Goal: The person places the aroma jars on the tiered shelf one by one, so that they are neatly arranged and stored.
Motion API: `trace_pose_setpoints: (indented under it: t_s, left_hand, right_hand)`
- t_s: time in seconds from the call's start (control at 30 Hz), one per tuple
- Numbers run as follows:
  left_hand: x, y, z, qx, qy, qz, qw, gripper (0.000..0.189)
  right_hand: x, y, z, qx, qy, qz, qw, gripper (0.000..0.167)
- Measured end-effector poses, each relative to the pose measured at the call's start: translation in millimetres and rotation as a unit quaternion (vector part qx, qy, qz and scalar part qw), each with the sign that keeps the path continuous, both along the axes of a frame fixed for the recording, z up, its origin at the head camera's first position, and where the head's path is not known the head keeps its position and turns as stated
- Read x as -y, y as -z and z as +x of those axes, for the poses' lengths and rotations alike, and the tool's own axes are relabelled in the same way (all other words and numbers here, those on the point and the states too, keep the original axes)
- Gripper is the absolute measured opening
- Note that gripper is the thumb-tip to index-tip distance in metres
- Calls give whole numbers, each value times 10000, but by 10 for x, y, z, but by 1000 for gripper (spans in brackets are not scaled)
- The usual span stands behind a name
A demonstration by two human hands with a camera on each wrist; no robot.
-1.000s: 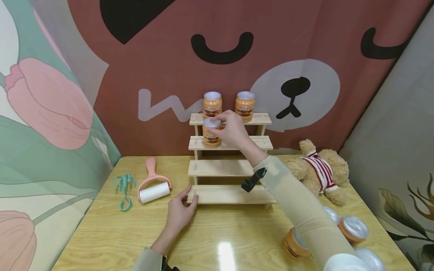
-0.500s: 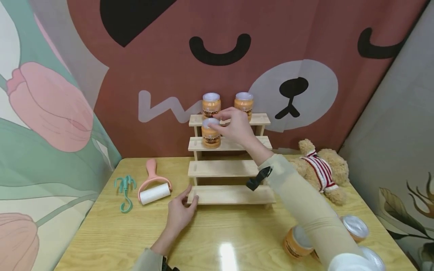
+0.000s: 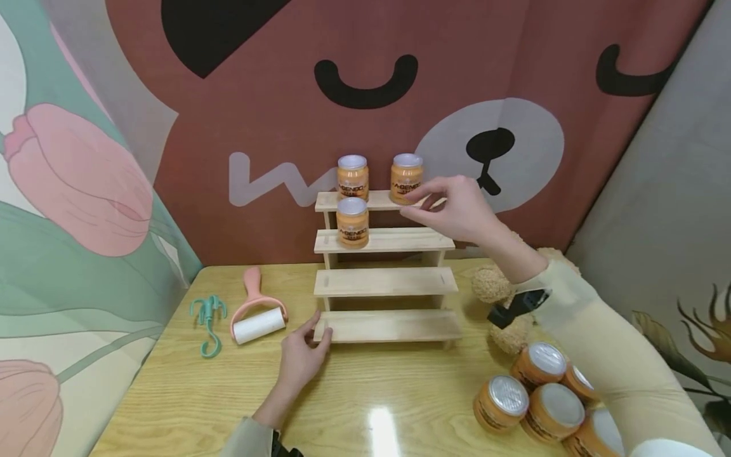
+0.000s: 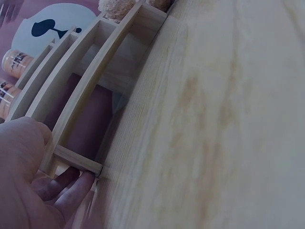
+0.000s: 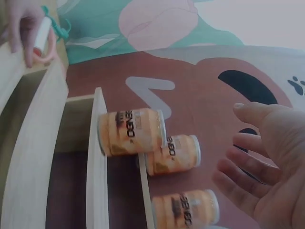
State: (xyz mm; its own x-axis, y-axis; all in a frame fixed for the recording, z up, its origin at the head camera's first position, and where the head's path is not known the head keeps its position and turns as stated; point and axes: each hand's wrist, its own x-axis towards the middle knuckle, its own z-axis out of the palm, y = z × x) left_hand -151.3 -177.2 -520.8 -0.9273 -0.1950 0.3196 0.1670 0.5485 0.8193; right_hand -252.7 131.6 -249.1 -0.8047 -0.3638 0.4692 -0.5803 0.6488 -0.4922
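Toward the left of the head view, a teal hook (image 3: 208,320) and a pink lint roller (image 3: 258,315) lie on the wooden table (image 3: 171,393), well apart from the work. Just right of them the left hand (image 3: 301,358) rests with relaxed fingers against the lower left corner of the stepped wooden rack (image 3: 385,282), steadying it; the left wrist view shows fingertips (image 4: 71,188) touching the bottom crosspiece.

At frame centre, one orange jar (image 3: 352,222) stands upright on the second step from the top, with two more jars (image 3: 379,178) on the top step behind it. Right of these, the right hand (image 3: 457,209) hangs spread and empty, just beside the top shelf's right end.

A stray swing of those loose fingers could, I judge, clip the nearer top jar and topple it. At lower right, spare jars (image 3: 542,397) crowd the table edge beside a plush bear (image 3: 491,289); the sleeve (image 3: 605,355) passing over them might nudge one off.
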Motion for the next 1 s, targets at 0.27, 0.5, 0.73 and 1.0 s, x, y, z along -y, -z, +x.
trace_pose_setpoints:
  t_s: [0.27, 0.5, 0.73, 1.0]
  left_hand:
    - [14, -11, 6, 99, -34, -20, 9999, 48]
    - [-7, -13, 15, 59, -4, 5, 10000, 49]
    - [6, -25, 6, -17, -71, -22, 10000, 48]
    - [-5, -33, 18, 245, -18, -6, 9997, 51]
  right_hand:
    - [-414, 109, 353, 28, -142, 476, 9988, 23]
    - [-739, 351, 728, -194, -206, 518, 9983, 26]
    - [-950, 660, 980, -243, 178, 953, 9950, 34]
    - [-1180, 906, 1196, 534, 80, 942, 9941, 35]
